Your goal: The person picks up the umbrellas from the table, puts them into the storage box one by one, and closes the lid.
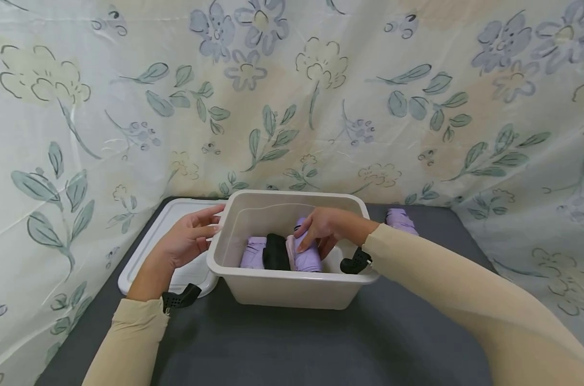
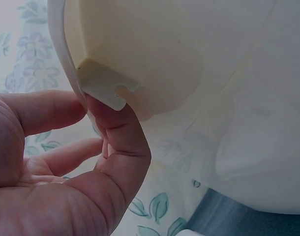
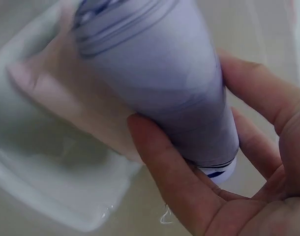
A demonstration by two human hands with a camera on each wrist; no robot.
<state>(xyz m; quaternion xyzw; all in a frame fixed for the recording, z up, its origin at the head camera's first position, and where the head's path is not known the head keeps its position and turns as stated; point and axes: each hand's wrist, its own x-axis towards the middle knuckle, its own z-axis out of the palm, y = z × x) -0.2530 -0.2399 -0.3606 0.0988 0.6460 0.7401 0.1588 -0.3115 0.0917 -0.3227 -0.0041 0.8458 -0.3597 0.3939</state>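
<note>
The right hand (image 1: 326, 228) holds a purple roll (image 1: 308, 258) inside the bin (image 1: 292, 292), thumb on one side and fingers on the other, the gap between them no wider than the roll itself. The left hand (image 1: 191, 238) pinches the bin's left rim between thumb and fingers. For the packing that seems in hand, the roll is best gripped lightly, just enough that its wrap neither slackens nor creases. It should go down in line with its neighbours, snug against the pink cloth (image 1: 290, 252) on its left, without shoving that or the black roll (image 1: 276, 252) beyond it out of place. The left fingers do well to steady the rim without tipping the bin, and the right ones should let go evenly so the roll does not spring open. The roll looks soft and probably handles as wound fabric: pale purple, smooth along its side, slightly tilted, with stacked layers and dark blue lines at one end and a bit of white and blue at the other. Whether it touches the bin's floor I cannot tell. A purple bundle (image 1: 253, 253) lies at the bin's left end; another purple piece (image 1: 401, 221) sits on the desk (image 1: 272, 343), far right, and a white lid (image 1: 195, 272) lies to the left.
</note>
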